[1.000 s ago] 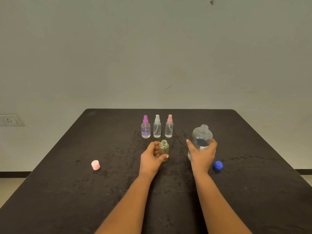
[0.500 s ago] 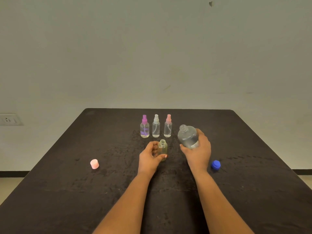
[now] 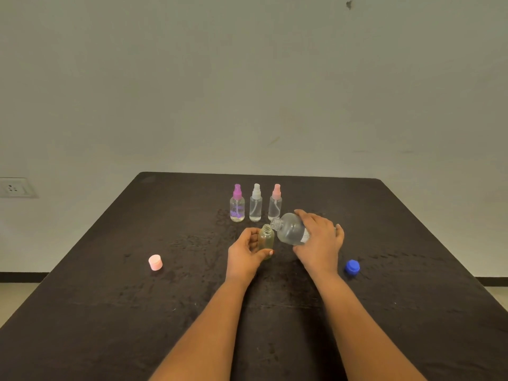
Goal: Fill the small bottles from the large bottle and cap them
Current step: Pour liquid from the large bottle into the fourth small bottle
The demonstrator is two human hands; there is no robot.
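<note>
Liquid in the large bottle [image 3: 292,230] probably makes it heavy, and its clear wall looks smooth, so the right hand [image 3: 320,242] wraps its middle and holds it tilted, neck just above the open small bottle [image 3: 266,241]. The left hand [image 3: 244,253] holds this light, easily tipped bottle upright on the table [image 3: 384,298].

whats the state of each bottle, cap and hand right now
small bottle: uncapped, upright
large bottle: uncapped, tipped, mouth at the small bottle's mouth
purple spray bottle: capped, upright
white spray bottle: capped, upright
pink spray bottle: capped, upright
pink cap: loose on the table
blue cap: loose on the table
left hand: grips the small bottle
right hand: grips the large bottle
</note>
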